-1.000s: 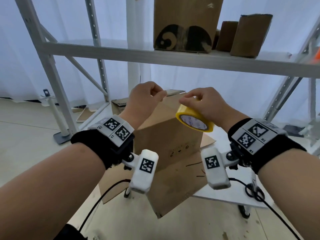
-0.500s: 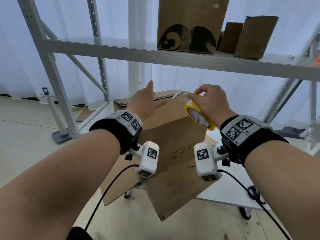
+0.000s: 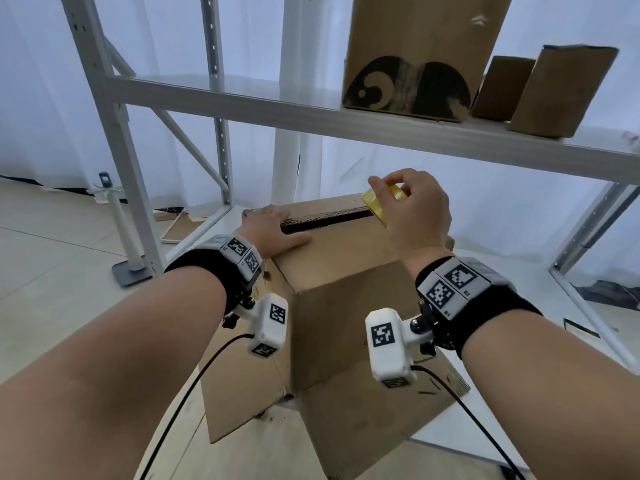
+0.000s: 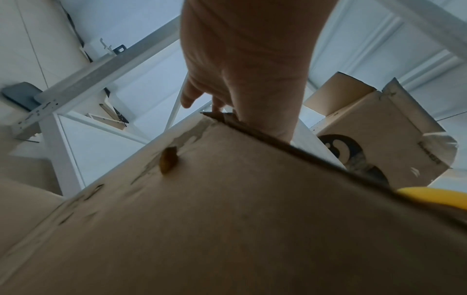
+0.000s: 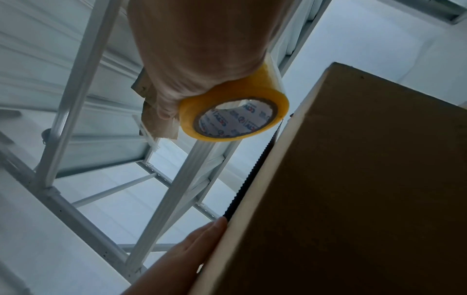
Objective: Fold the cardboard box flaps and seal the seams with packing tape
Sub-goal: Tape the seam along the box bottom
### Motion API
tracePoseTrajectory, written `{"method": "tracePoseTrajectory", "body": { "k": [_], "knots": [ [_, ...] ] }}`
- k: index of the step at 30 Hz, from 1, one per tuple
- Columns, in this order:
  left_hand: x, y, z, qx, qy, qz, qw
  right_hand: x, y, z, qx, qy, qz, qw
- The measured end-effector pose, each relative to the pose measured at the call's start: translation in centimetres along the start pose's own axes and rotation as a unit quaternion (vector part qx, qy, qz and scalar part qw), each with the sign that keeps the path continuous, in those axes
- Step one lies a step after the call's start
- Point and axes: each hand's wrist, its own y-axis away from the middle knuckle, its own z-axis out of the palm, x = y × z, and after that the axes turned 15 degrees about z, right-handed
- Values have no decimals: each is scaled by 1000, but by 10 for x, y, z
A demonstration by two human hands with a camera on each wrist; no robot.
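From the head view, the cardboard box (image 3: 332,282) sits on a white table (image 3: 519,441) under the shelf, left hand (image 3: 273,233) flat with straight fingers on its top flap, right hand (image 3: 412,209) curled round a yellow tape roll (image 3: 375,206) just above the seam. Left wrist cam: palm (image 4: 247,65) pressing the box edge (image 4: 227,199). Right wrist cam: fingers wrapped on the roll (image 5: 235,111), right beside the box (image 5: 366,179).

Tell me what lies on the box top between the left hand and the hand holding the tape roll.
Between the left hand and the right hand with the yellow tape roll runs the box top's open seam, a dark gap showing corrugated flap edge. The head view shows it.
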Motion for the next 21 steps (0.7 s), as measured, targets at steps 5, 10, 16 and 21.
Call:
{"method": "tracePoseTrajectory", "body": {
  "k": [5, 10, 16, 21],
  "knots": [
    [-5, -10, 7, -44, 5, -11, 999, 14, 1, 15, -32, 67, -11, 997],
    [1, -2, 25, -61, -8, -13, 998, 36, -9, 5, -26, 75, 8, 997],
    [14, 14, 21, -58, -26, 1, 998, 48, -15, -23, -16, 39, 65, 997],
    [25, 37, 21, -61, -27, 6, 998, 47, -5, -48, -37, 39, 73, 996]
  ]
}}
